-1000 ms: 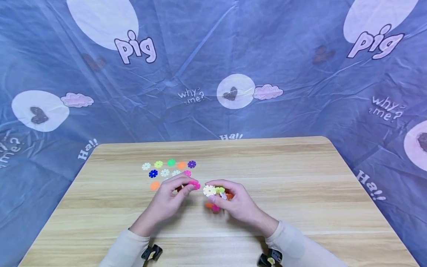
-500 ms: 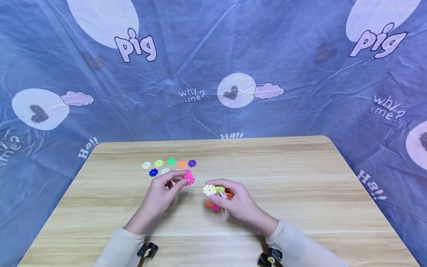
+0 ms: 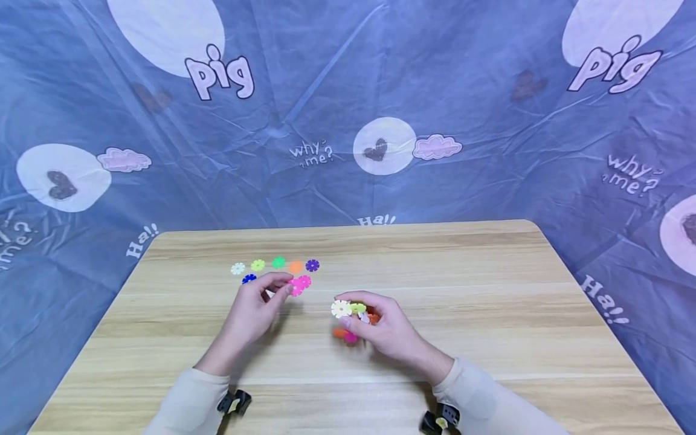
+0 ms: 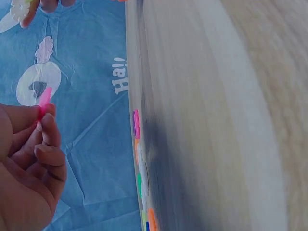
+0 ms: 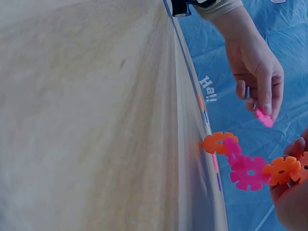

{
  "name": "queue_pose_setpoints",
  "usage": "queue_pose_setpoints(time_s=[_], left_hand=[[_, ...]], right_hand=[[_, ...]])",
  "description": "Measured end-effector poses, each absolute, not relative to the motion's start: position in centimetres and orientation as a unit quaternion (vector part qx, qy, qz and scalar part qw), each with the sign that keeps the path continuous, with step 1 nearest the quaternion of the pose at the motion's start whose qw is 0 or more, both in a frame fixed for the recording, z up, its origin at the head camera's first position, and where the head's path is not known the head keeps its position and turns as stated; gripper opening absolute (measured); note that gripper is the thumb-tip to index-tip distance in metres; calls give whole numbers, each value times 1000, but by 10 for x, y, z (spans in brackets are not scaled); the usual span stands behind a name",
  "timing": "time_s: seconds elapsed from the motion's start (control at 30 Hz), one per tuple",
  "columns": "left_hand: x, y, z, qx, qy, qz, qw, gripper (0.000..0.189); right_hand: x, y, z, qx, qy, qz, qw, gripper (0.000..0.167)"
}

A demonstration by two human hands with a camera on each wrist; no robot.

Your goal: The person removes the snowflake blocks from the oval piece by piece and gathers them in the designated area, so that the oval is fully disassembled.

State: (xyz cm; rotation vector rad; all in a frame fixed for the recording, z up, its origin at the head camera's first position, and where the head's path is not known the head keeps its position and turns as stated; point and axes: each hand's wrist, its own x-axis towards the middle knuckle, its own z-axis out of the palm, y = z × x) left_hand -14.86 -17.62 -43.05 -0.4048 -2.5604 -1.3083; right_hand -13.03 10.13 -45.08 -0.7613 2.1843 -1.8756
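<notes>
My left hand [image 3: 252, 311] pinches a pink snowflake disc [image 3: 296, 287] between thumb and fingertips, over the table near the loose discs. The left wrist view shows this pink disc [image 4: 45, 99] edge-on, raised off the table. In the head view it overlaps another pink disc [image 3: 306, 281] behind it. My right hand [image 3: 388, 329] holds a cluster of joined snowflake discs, with a white disc [image 3: 341, 309] and a yellow-green disc [image 3: 357, 308] at the front. Pink [image 5: 250, 172] and orange discs [image 5: 282, 171] of it show in the right wrist view; my palm and fingers hide part.
Beyond the left hand lie loose discs: white [image 3: 237, 268], yellow-green [image 3: 258, 264], green [image 3: 278, 262], orange [image 3: 295, 266], purple [image 3: 312, 265] and blue [image 3: 249, 278]. The hand covers others. A blue printed cloth [image 3: 326, 199] hangs behind the wooden table [image 3: 489, 272].
My left hand has moved left and slightly away with the pink disc, away from the right hand's cluster. The right hand and its cluster have stayed put.
</notes>
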Motion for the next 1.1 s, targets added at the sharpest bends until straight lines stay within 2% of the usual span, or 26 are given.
queue_pose_setpoints(time_s=[0.13,0.4,0.67,0.93,1.1], left_hand=[[-152,-178,-431,-113,-889,-434,96,14],[-163,-181,-437,-46,-913,-406,18,11],[-173,-183,-441,-44,-921,-387,6,6],[-178,-184,-444,-50,-941,-334,-35,4],[-183,-185,-444,-54,-953,-294,-37,4]], right_hand=[[-131,101,-451,-257,730,-628,83,38],[-130,101,-450,-256,728,-631,82,35],[-129,100,-450,-254,731,-629,78,34],[-129,99,-449,-254,735,-625,68,35],[-129,99,-449,-253,736,-624,68,35]])
